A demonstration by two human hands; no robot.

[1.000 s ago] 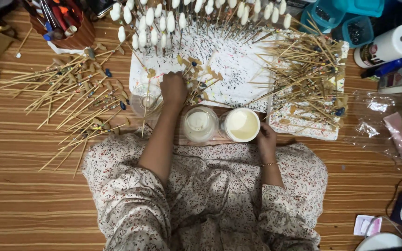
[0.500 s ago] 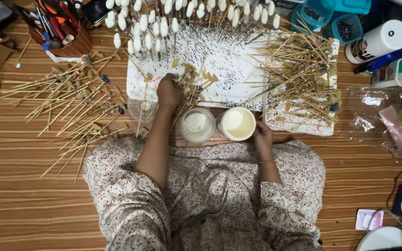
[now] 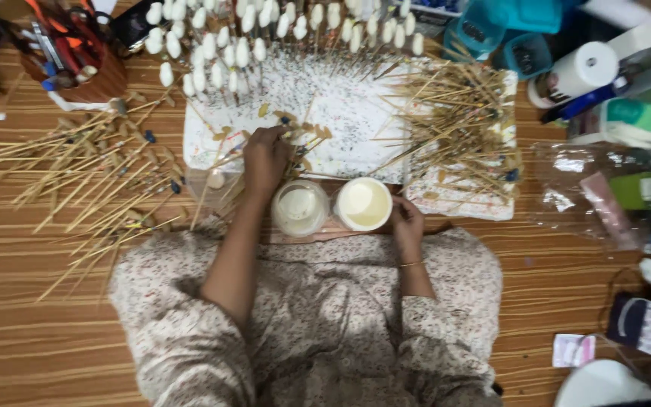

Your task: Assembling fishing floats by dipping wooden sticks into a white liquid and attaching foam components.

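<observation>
Head view: left hand [image 3: 265, 157], fingers pinched on thin sticks [image 3: 224, 162] mid-frame; right hand [image 3: 407, 226], fingers curled against the cup [image 3: 363, 203]. Sticks seem light, brittle; best held mid-shaft.

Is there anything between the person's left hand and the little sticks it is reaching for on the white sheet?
Nothing visible does. The left hand already rests on the thin wooden sticks lying on the speckled white paper sheet. The two round cups of white liquid sit nearer the body. The right hand rests beside them.
</observation>
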